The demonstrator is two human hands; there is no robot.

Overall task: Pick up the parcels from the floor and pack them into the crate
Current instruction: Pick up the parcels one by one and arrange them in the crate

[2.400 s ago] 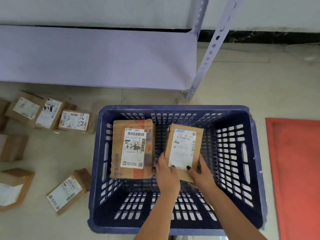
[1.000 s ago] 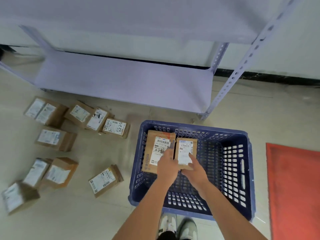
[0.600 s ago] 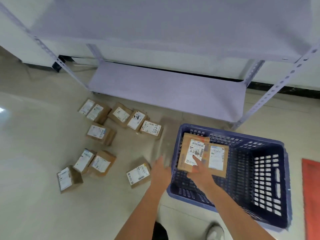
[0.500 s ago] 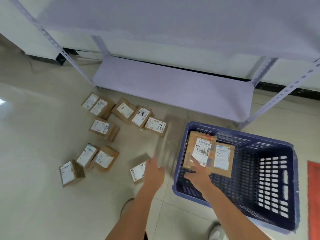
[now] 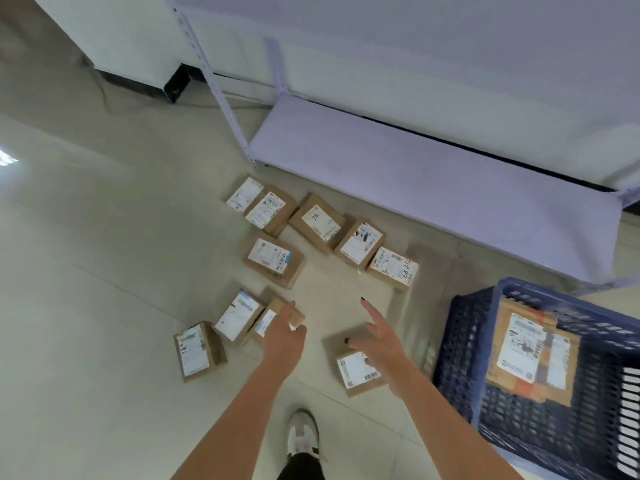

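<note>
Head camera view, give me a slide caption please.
Both hands, left and right, reach open toward floor parcels beside a blue crate.

both hands reach forward, fingers loose, empty.

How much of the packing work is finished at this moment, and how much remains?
Done: two parcels lie side by side in the blue crate. In hand: nothing is gripped; the left hand and the right hand reach out open over the floor, the right above the nearest parcel. Left: nine parcels on the floor, including the row near the shelf, so most of the job remains.
</note>
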